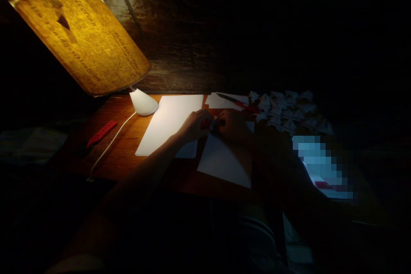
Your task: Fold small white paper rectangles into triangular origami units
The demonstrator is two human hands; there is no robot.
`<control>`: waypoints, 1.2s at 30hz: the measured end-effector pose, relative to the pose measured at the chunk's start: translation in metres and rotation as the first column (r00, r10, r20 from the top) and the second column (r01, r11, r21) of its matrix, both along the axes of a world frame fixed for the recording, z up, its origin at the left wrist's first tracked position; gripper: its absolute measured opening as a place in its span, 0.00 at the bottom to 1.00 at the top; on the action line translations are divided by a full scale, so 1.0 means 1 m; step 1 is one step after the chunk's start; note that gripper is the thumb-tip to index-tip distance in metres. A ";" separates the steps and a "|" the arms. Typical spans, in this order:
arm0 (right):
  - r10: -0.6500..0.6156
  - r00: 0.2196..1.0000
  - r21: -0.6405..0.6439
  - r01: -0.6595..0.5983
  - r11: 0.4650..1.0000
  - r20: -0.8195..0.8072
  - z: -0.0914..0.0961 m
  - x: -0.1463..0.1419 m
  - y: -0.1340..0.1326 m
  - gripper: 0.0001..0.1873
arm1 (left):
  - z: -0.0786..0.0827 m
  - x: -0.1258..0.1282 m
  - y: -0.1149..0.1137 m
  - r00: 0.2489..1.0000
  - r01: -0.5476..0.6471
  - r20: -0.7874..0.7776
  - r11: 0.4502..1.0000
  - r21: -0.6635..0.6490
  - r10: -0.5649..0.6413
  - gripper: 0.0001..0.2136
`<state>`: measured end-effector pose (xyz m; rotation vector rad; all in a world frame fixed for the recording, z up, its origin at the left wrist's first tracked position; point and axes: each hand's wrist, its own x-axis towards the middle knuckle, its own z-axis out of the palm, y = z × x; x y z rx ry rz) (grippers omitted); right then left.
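Note:
Over the wooden table, my left hand point(196, 125) and my right hand point(231, 123) meet with fingers pinched together. Between them is a small piece of folded white paper point(214, 124), partly hidden by the fingers. Below the hands lies a loose white sheet point(226, 160), half in shadow. To the left, under my left forearm, is a stack of white paper point(173, 115). Beyond my right hand, small white paper pieces point(224, 100) carry a dark-bladed tool with red handles point(237, 102), perhaps scissors. A heap of folded paper shapes point(285, 111) spreads to the right.
A lit lamp with a printed yellow shade point(86, 43) stands at the back left on a white base point(143, 102); its white cord point(111, 145) crosses the table point(128, 167). A red tool point(102, 133) lies beside it. A glowing, pixelated screen point(321, 167) is at right.

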<state>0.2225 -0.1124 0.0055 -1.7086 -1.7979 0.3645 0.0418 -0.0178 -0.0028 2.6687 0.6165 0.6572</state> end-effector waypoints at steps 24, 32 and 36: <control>0.151 0.964 0.122 -0.126 0.984 -0.220 -0.016 0.016 0.008 0.06 | 0.005 -0.007 0.003 0.999 0.024 -0.048 0.998 0.061 -0.021 0.09; 0.178 0.951 0.160 -0.141 0.977 -0.251 -0.015 0.015 0.006 0.03 | 0.009 -0.007 0.001 0.997 0.044 -0.069 0.997 0.058 -0.040 0.08; 0.195 0.950 0.161 -0.158 0.974 -0.246 -0.013 0.017 0.006 0.05 | 0.009 -0.007 0.003 0.996 0.072 -0.063 0.995 0.065 -0.068 0.08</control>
